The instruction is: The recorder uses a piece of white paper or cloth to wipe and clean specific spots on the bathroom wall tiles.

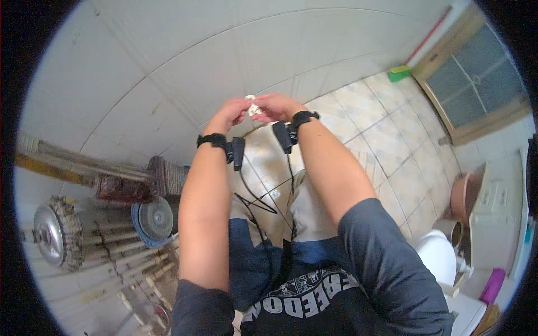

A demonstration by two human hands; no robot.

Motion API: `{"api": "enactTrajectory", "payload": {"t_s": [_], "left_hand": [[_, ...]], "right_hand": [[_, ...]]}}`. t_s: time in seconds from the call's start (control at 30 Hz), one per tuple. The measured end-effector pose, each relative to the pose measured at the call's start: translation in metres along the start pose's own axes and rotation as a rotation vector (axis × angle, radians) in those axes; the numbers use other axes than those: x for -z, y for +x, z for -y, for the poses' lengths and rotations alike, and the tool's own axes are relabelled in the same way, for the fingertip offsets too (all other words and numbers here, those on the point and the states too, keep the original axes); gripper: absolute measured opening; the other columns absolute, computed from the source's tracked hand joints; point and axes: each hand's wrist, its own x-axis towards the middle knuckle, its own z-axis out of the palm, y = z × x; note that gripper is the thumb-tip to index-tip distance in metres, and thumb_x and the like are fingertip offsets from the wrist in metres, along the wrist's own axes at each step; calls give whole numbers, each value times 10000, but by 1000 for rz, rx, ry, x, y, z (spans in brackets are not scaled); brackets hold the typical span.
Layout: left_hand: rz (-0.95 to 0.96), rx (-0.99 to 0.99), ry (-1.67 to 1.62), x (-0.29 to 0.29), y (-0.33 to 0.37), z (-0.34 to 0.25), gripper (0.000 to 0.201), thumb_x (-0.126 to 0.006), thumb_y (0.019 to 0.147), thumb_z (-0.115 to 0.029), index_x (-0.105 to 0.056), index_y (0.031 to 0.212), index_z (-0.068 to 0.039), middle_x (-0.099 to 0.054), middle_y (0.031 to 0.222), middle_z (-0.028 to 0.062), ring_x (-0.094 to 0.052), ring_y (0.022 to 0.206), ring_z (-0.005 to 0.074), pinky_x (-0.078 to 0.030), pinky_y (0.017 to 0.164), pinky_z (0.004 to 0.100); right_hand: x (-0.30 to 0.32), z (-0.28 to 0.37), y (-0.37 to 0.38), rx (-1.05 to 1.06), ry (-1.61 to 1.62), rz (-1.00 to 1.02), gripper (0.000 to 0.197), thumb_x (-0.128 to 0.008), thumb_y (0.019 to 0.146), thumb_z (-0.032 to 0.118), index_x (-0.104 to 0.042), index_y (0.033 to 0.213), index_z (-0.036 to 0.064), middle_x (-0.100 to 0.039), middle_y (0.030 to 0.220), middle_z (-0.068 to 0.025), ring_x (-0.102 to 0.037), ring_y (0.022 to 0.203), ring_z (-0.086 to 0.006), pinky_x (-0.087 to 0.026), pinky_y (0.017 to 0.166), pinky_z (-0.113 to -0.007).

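Note:
Both hands meet in front of me, close to the pale wall. Between their fingertips is a small whitish thing (254,107), too small and blurred to name, with an uneven outline. My left hand (234,111) pinches it from the left, fingers curled. From the right, my right hand (276,106) has its fingers closed on the same thing. Each wrist wears a black strap, the left strap (213,140) and the right strap (305,117), with a dark device and a cable hanging from it.
Light wall panels (185,73) rise ahead. Tiled floor (386,140) stretches right to a framed glass door (476,78) and a green broom head (399,73). At right stand a white toilet (437,255) and a pinkish basin (463,196). A rack at left holds a round basin (155,219).

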Motion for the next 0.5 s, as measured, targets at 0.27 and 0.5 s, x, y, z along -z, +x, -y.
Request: {"api": "enactTrajectory", "payload": {"t_s": [0.27, 0.5], "left_hand": [[90, -78, 64, -14, -11, -28, 119, -578, 764, -220, -548, 722, -113, -414, 538, -86, -362, 429, 9, -314, 391, 137], [178, -188, 115, -12, -4, -15, 155, -568, 769, -228, -545, 833, -90, -481, 658, -59, -401, 498, 16, -354, 433, 151]], "right_hand": [[12, 6, 2, 94, -111, -133, 133, -521, 789, 159, -557, 873, 62, -585, 744, -30, -575, 627, -120, -498, 534, -240], [15, 8, -19, 155, -422, -382, 149, -484, 791, 132, -558, 854, 18, -601, 700, -74, -570, 537, -129, -478, 464, -235]]}}
